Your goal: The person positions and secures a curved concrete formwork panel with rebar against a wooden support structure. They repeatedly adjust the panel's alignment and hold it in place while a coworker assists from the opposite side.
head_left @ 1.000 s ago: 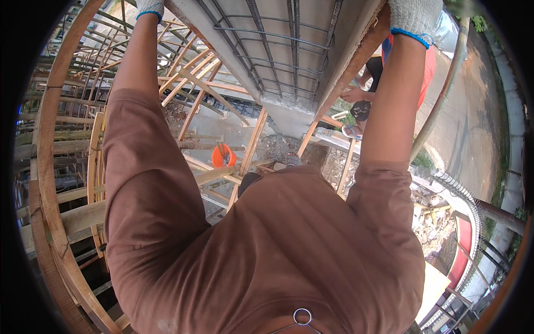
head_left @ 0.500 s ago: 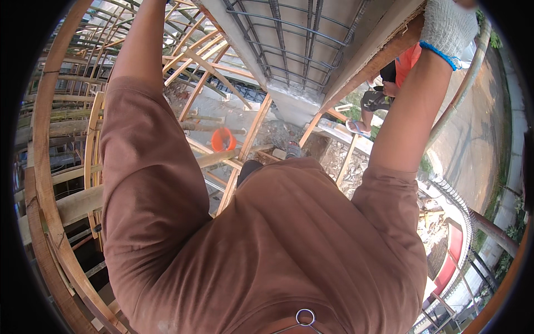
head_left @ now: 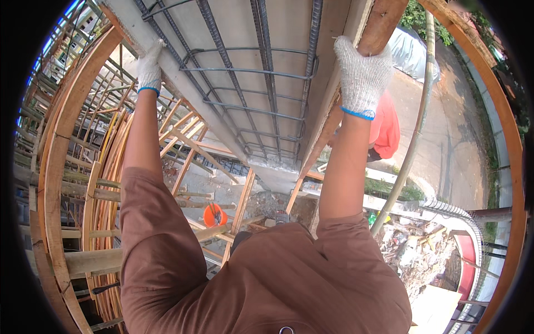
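A tall, open-fronted column form stands in front of me, with pale inner faces and a steel rebar cage [head_left: 271,72] inside it. My left hand [head_left: 149,68], in a white knit glove with a blue cuff, is closed over the edge of the left form panel [head_left: 192,103]. On the other side, my right hand [head_left: 364,72], gloved the same way, grips the edge of the right form panel [head_left: 334,33]. Its fingers wrap by a brown timber batten [head_left: 384,25] fixed along that panel. Both arms are stretched forward, and some fingertips are hidden behind the edges.
Bamboo and timber scaffolding [head_left: 61,145] rises at the left. Far below stand an orange bucket [head_left: 214,220] and wooden braces [head_left: 242,203]. A person in a red-orange shirt [head_left: 387,131] is beyond the right panel, near a slanting bamboo pole [head_left: 414,133]. Rubble [head_left: 414,250] lies at the lower right.
The view has tilted up, showing more of the form and rebar. My left hand has come into view on the left panel; the right hand appears lower and nearer the middle, on the right panel.
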The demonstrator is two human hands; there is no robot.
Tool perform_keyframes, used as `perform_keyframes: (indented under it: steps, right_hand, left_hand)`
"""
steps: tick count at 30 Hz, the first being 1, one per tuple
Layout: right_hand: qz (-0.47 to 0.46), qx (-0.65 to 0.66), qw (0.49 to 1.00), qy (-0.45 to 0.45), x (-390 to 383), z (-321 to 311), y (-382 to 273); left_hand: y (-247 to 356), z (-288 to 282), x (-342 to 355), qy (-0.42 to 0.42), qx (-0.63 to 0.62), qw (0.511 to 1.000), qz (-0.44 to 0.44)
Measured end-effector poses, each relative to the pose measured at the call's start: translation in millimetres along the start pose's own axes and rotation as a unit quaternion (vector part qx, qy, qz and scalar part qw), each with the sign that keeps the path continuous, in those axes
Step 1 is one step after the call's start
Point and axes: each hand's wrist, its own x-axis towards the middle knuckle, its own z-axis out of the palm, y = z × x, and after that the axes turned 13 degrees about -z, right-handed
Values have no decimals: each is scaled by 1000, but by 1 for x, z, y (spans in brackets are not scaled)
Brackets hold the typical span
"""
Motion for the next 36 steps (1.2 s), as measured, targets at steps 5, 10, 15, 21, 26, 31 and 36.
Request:
perform_keyframes:
  steps: [5, 10, 15, 21, 26, 31, 36]
  right_hand:
    - [28, 43, 999, 3, 2, -3, -8]
    - [47, 72, 996, 10, 0, -2, -6]
    - [53, 30, 998, -7, -1, -4, -21]
    - [55, 65, 996, -17, -5, -10, -5]
    - [54, 95, 994, -22, -6, -4, -2]
    - [56, 126, 990, -22, -8, -4, 0]
    - [44, 129, 991, -10, -8, -3, -8]
  left_hand:
    - [-1, -7, 1, 15, 15, 999, -45]
    - [1, -4, -5, 12, -55, 997, -44]
    - [10, -10, -14, 17, -45, 997, -66]
    - [20, 13, -27, -18, -55, 998, -22]
    - [31, 1, -33, 20, -25, 998, -54]
    - [42, 2, -46, -13, -66, 997, -45]
    - [38, -3, -38, 8, -36, 998, -48]
